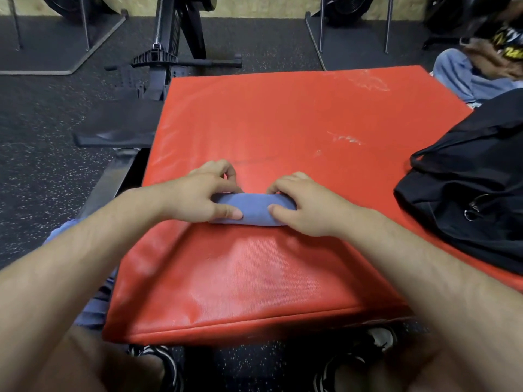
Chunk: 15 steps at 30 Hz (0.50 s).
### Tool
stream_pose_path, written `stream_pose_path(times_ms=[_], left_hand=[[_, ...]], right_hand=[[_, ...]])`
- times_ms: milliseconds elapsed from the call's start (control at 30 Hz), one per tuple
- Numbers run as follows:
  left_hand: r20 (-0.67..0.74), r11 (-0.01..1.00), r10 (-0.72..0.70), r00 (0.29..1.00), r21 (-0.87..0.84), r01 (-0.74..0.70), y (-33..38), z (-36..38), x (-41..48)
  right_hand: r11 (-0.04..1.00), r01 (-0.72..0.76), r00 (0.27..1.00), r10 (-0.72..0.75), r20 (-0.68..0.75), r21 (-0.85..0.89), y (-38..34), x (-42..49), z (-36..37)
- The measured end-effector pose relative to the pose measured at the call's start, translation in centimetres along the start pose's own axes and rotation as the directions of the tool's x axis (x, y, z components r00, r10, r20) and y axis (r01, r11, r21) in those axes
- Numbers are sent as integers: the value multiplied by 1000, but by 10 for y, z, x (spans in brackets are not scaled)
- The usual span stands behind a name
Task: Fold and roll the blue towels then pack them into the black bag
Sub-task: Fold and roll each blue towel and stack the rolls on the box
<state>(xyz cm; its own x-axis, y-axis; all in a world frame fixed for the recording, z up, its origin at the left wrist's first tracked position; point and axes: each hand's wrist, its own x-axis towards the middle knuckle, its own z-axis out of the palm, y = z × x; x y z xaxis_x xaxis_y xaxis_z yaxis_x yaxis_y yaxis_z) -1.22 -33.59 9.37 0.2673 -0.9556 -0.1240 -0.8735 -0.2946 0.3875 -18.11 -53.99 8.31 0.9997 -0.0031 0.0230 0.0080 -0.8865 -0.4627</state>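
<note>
Floor (42, 179): dark speckled rubber that surrounds the pad on the left, far and near sides.
Red pad (283, 114): a broad, flat vinyl block. Its near edge lies just in front of the person's knees, its left edge runs diagonally away, and its far edge ends short of the machine frames. Red surface shows beyond the roll as far as that edge, and between the roll and the near edge.
Black bag (467, 193): slumped on the pad's right side and overlapping its right edge, well apart from the roll, with a strip of red pad between them.
Exercise machine (169, 52): a black frame standing on the floor past the pad's far-left corner.
Blue cloth (93, 306): bunched on the floor against the pad's left edge, partly hidden by the left forearm.
Left hand (198, 196): reaches in from the lower left. The fingers curl over the far side of the roll's left end and the thumb lies on its near side, gripping it.
Right hand (305, 206): mirrors the left. The fingers are hooked over the far side of the right end with the thumb on the near face, gripping it.
Blue towel (252, 206): a tight roll lying crosswise at mid-pad, resting on the surface between the two hands.
</note>
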Motion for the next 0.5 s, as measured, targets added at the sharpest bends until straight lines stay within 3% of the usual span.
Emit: stream_pose_path(times_ms=[133, 233, 300, 400, 500], left_hand=[[-137, 994, 74, 988, -71, -85, 2, -4, 10], [-213, 996, 85, 973, 20, -82, 7, -4, 16], [-218, 995, 66, 974, 85, -48, 6, -2, 17], [-97, 981, -21, 995, 191, 39, 0, 7, 19], [-69, 979, -75, 995, 183, 87, -7, 18, 24]], right_hand=[[998, 68, 982, -68, -176, -5, 5, 9, -1], [991, 85, 967, -107, -231, -102, 6, 15, 0], [987, 43, 981, -71, -182, -154, 7, 18, -1], [985, -39, 999, 34, -32, -166, 10, 24, -4], [991, -75, 997, 78, 21, -109, 11, 31, -1]])
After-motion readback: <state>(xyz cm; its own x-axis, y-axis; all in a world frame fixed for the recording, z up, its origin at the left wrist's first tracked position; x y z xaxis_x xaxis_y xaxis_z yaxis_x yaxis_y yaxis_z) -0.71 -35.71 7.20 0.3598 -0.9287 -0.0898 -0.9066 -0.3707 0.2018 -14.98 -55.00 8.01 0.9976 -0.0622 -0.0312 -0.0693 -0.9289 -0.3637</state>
